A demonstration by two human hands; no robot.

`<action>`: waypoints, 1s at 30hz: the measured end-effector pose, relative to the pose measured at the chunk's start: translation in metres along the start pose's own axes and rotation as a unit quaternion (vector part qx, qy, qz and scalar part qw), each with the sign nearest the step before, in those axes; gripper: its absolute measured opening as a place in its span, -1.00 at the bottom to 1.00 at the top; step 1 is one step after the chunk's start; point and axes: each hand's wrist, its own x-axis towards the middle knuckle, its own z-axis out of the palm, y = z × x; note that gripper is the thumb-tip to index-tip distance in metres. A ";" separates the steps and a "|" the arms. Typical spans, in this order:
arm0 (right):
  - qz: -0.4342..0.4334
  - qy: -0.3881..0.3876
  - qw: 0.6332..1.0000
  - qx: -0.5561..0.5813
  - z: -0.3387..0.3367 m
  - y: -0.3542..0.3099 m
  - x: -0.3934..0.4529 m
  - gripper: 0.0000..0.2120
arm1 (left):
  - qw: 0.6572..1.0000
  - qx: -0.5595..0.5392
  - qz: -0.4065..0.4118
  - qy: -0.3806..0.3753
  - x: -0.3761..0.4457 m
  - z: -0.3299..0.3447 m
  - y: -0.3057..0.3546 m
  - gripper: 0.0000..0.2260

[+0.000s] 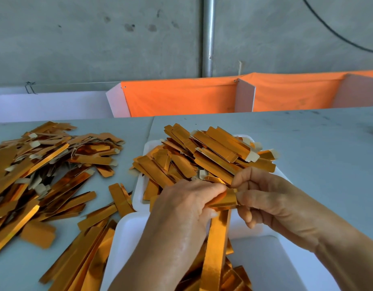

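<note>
**Both hands pinching one gold strip above the near tray**

Near centre: a long gold strip [216, 244], gripped at its top end between both hands and bent over there into a short flap. From the hands, running down towards the near edge, shiny side up.

On the left of the fold, the left hand [187, 208]: fingers curled round the upper part of the strip, thumb and forefinger pinching the bend.

On the right of the fold, the right hand [271, 198]: thumb and forefinger closed on the same flap, remaining fingers loosely curled beneath and holding nothing else.

Directly under the strip, a near white tray [126, 238] with more gold pieces lying in it. Just beyond the hands, a far white tray [139, 192] carrying a heap of folded strips [202, 156].

Spread over the grey table [307, 143] to the left, a loose pile [44, 164] of flat gold pieces, some showing pale card backs.

Along the far edge, orange cloth [181, 97] stretched between white dividers. Behind it, a concrete wall with a metal pole [208, 34] and, far right, a black cable [332, 32].
</note>
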 end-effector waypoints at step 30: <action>-0.002 -0.076 0.990 0.115 0.007 0.005 -0.002 -0.52 | 0.980 -0.187 -0.050 0.054 -0.002 -0.002 0.005 -0.55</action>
